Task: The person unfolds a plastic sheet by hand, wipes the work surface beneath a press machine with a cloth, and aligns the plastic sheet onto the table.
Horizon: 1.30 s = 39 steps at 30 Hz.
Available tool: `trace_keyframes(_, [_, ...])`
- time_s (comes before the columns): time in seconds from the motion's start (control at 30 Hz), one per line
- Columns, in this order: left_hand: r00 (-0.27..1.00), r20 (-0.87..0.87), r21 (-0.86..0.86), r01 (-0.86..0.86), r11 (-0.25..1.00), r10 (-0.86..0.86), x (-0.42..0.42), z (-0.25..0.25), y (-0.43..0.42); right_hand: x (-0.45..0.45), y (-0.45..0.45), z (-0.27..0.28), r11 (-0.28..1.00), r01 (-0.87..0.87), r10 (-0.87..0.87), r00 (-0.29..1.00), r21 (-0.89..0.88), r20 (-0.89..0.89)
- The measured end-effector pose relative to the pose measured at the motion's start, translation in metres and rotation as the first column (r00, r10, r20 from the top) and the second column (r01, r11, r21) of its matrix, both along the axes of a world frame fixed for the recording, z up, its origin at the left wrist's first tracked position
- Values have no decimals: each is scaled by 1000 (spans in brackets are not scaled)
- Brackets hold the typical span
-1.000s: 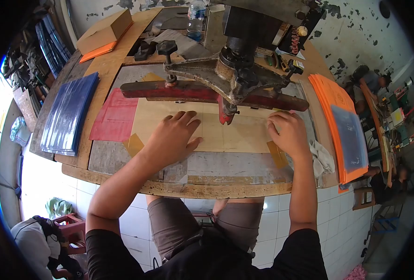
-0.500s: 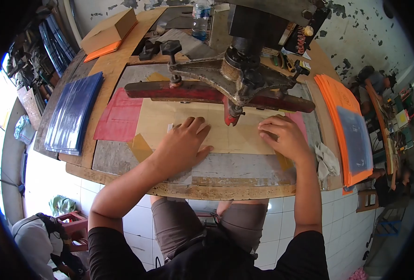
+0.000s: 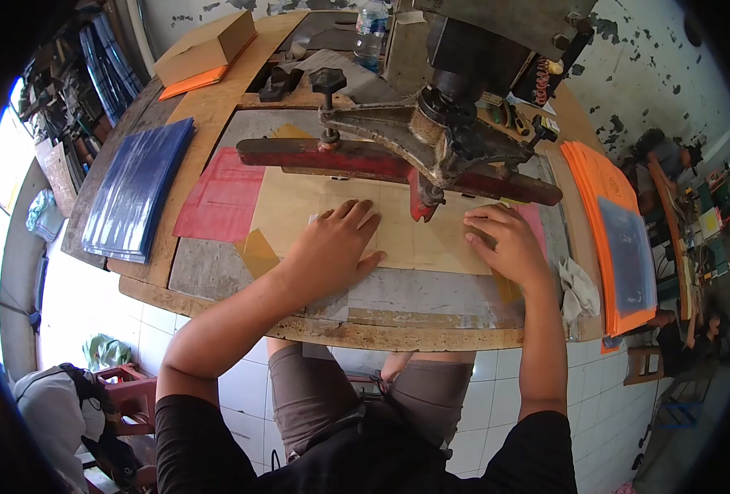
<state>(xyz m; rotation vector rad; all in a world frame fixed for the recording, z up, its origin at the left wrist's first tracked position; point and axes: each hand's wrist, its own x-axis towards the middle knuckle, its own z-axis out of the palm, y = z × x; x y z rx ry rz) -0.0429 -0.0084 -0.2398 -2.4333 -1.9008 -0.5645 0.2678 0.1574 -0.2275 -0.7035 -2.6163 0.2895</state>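
A tan sheet [image 3: 418, 239] lies flat on the grey work plate [image 3: 406, 290], beneath a red press bar [image 3: 356, 161]. My left hand [image 3: 336, 247] rests palm down on the left half of the sheet, fingers stretched out and thumb apart. A small pale piece shows beside its fingertips. Over the sheet's right end, my right hand [image 3: 509, 249] has its fingers lightly bent and the thumb apart, with nothing visible in its grasp. Pink-red sheet [image 3: 219, 198] lies left of the tan one, and a brown tape strip [image 3: 258, 253] sits at its lower left corner.
The press head [image 3: 443, 123] overhangs the plate. Blue plastic-covered sheets [image 3: 138, 189] are stacked at left, orange folders [image 3: 604, 214] at right. A white cloth [image 3: 577, 290] lies near the right edge. At the back are a cardboard box [image 3: 204, 53] and a water bottle [image 3: 370, 34].
The whole view has shifted slightly, so the bench's left side appears farther right. Both hands keep nearly the same places on the sheet, and the press bar looks unchanged.
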Motion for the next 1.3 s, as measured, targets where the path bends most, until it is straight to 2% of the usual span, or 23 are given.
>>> trace_keyframes(0.9, [1000,-28,27,2,1000,-1,-1,1,2,4,2,-1,998,31,-33,999,56,32])
trace_keyframes(1.1, [998,-53,58,24,998,-21,0,6,1,5,3,5,992,36,-24,994,117,-106])
trace_keyframes(1.2, [998,-40,23,41,999,-40,1,10,0,11,5,15,968,31,29,972,249,-232])
trace_keyframes(1.3, [997,-54,8,47,999,-47,1,9,1,21,9,17,932,123,12,930,341,-368])
